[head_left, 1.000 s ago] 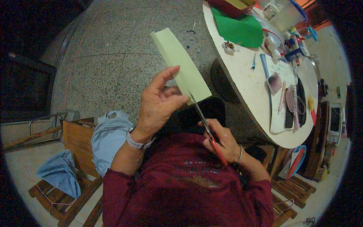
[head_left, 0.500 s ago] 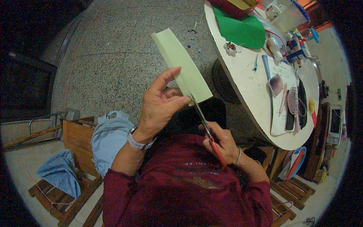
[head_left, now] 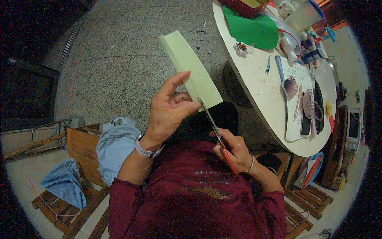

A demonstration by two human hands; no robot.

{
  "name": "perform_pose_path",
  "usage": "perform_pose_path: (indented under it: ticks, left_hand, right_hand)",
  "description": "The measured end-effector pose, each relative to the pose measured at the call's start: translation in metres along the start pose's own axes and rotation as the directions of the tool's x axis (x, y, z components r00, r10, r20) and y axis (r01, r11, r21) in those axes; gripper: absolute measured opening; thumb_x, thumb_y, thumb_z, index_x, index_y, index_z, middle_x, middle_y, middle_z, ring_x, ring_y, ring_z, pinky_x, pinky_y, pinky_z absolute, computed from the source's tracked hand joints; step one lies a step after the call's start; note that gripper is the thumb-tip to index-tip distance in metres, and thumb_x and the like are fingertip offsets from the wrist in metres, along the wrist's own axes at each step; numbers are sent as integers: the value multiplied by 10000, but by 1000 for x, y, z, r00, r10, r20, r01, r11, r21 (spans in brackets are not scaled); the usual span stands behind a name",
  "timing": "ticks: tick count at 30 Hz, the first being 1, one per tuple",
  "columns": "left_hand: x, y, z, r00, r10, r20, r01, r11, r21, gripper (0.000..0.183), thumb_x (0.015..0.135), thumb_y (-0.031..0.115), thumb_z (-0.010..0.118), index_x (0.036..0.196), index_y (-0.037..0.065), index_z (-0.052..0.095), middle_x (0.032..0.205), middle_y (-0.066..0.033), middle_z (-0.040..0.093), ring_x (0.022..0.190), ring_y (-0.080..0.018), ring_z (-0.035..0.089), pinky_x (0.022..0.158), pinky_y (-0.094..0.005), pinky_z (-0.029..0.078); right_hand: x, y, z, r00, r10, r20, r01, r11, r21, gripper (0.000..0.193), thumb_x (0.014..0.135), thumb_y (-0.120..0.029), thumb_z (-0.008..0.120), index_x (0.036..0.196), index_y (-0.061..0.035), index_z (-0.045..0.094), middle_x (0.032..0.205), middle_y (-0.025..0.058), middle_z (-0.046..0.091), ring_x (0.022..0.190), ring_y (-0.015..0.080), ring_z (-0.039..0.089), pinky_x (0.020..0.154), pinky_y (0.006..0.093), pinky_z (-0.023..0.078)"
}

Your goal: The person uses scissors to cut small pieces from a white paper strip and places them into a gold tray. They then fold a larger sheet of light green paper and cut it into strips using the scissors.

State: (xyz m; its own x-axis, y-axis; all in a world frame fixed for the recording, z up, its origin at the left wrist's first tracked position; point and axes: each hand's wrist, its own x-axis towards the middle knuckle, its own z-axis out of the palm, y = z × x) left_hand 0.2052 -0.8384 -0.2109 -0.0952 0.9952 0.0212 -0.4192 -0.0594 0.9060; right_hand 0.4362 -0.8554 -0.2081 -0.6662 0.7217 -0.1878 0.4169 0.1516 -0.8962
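Over speckled floor [head_left: 119, 59], left hand [head_left: 169, 113] pinches green paper [head_left: 191, 69] (folded); right hand [head_left: 234, 151] grips scissors [head_left: 217, 133].

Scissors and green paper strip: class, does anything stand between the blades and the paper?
Nothing visible does. The scissors, in the right hand, have their blade tips at the lower edge of the pale green paper strip, which the left hand pinches beside them.

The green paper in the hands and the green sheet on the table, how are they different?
The pale green paper strip is light, long and narrow; the dark green sheet is deep green and wider. The strip is held up by the left hand while scissors in the right hand meet its lower edge; the sheet lies flat on the white table. Both are green.
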Motion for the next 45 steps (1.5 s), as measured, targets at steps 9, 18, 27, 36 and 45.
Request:
perform_pose_path:
  ticks: [9, 18, 27, 36, 45]
  left_hand:
    - [-1, -5, -1, 1000, -4, -13, 4, 999, 32, 668, 735, -101, 670, 1342, 11, 414, 1344, -146, 449, 1014, -235, 613, 852, -350, 542]
    - [-9, -7, 7, 1000, -5, 20, 4, 998, 62, 664, 764, -97, 659, 1357, -1, 375, 1279, -123, 468, 1090, -220, 557, 896, -328, 526]
    - [-8, -9, 9, 999, -8, 35, 7, 999, 39, 640, 783, -93, 646, 1359, 6, 386, 1288, -116, 473, 1094, -212, 553, 895, -319, 521]
    - [-3, -11, 0, 997, -39, -65, 47, 991, 127, 520, 790, -14, 666, 1287, 17, 517, 1180, -87, 595, 1018, -166, 590, 892, -299, 488]
    - [-6, -11, 9, 999, -42, -19, 44, 993, 111, 586, 800, -73, 648, 1345, 25, 458, 1228, -88, 541, 1106, -162, 540, 885, -257, 483]
  right_hand:
    - [-3, 3, 0, 999, -24, -22, 22, 998, -57, 403, 877, -221, 620, 1186, 1, 489, 861, 147, 573, 748, 264, 601, 669, 334, 476]
    - [2, -3, 2, 999, -33, -40, 33, 999, 4, 365, 900, -222, 572, 1170, 12, 497, 712, 56, 501, 627, 132, 501, 602, 279, 434]
    - [-2, 2, 4, 994, -69, -89, 69, 998, -6, 316, 890, -171, 590, 1139, 14, 525, 718, 63, 513, 614, 126, 494, 595, 272, 432]
    - [-4, 5, 2, 996, -52, -72, 52, 999, -10, 332, 879, -162, 604, 1150, 9, 519, 762, 86, 539, 622, 137, 509, 598, 273, 435]
    - [1, 0, -3, 995, -72, -67, 72, 997, -15, 368, 878, -195, 599, 1170, 8, 503, 716, 67, 507, 628, 140, 507, 616, 283, 440]
